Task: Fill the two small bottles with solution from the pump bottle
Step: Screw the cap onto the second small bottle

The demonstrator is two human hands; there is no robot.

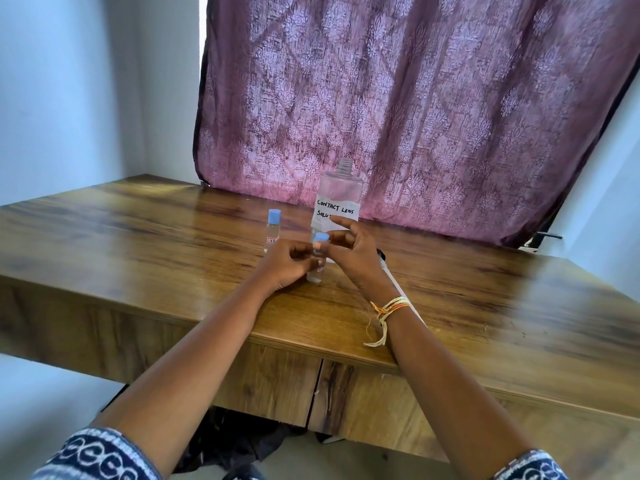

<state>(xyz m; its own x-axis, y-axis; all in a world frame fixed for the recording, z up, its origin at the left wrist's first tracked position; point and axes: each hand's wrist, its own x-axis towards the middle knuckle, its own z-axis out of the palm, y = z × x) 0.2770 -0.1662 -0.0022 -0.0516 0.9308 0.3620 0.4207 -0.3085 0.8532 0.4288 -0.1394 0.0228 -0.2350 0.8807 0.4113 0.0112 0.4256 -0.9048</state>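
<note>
Bright, soft daylight from behind the curtain [415, 98] — fabric glowing pink. Pale sheen across the far side of the table [138, 216]. Faint shadows only. Wide-angle bending at the edges — slight blur on table sides and sleeves [97, 455].

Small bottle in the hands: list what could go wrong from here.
1. The big bottle stands uncapped right behind the hands; a knock from the right hand could spill it.
2. The left hand grips the small bottle while the right works its blue cap; a slip may tip it.
</note>
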